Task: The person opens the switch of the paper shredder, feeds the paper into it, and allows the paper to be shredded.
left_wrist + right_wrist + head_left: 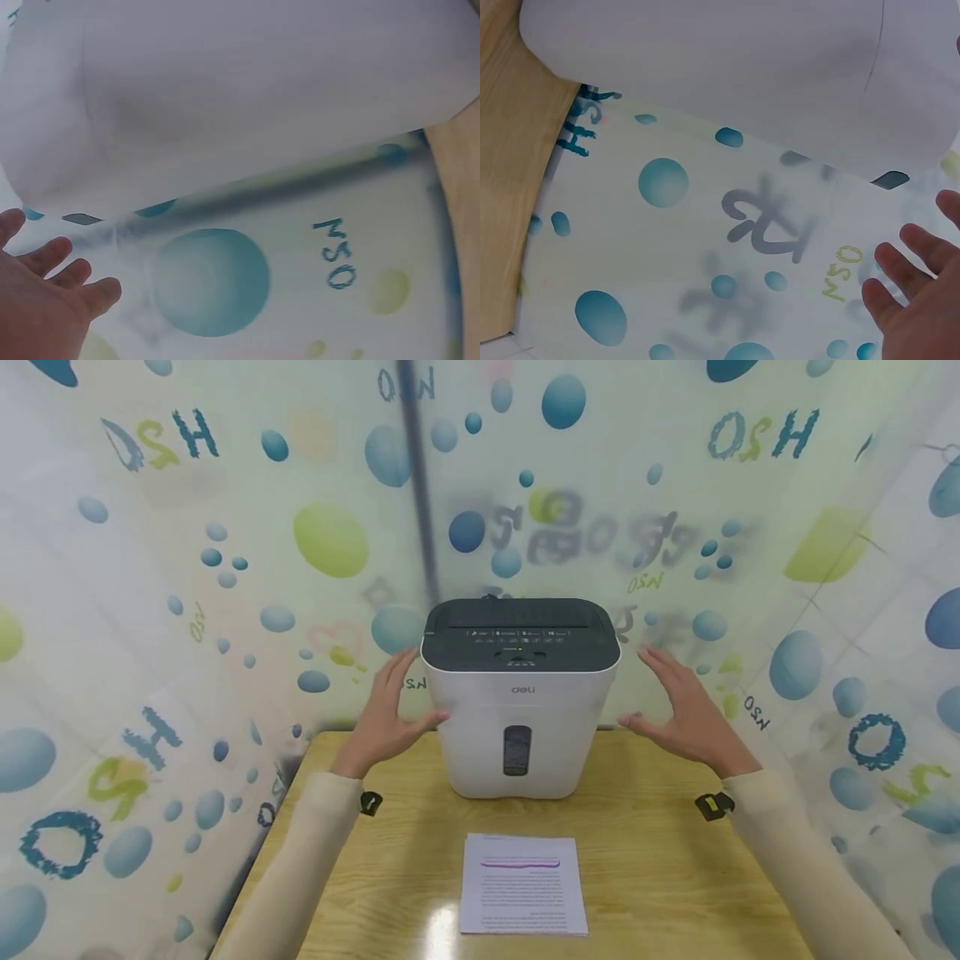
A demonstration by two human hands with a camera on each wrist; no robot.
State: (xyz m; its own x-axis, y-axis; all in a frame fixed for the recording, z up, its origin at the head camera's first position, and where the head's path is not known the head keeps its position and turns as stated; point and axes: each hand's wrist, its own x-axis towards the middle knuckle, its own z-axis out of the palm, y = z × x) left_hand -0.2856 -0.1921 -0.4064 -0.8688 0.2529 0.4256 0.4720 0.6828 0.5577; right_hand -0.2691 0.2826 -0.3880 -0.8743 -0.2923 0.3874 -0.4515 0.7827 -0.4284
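Note:
A white paper shredder (480, 735) with a dark grey top stands upright on the wooden table, a dark window (517, 750) in its front. Beside its left side is my left hand (387, 714), fingers extended and thumb toward the shell; whether the thumb touches cannot be told. My right hand (684, 717) is held off the right side with a gap, its fingers spread and holding nothing. In the wrist views the shredder's white side (247, 90) fills the top, and both hands' fingers (904, 270) stand apart from it.
A stack of printed paper (523, 885), its top sheet marked with a purple line, lies on the wooden table (652, 860) in front of the shredder. Behind stands a curtain (330, 539) patterned with blue and green dots, close to the table's back edge.

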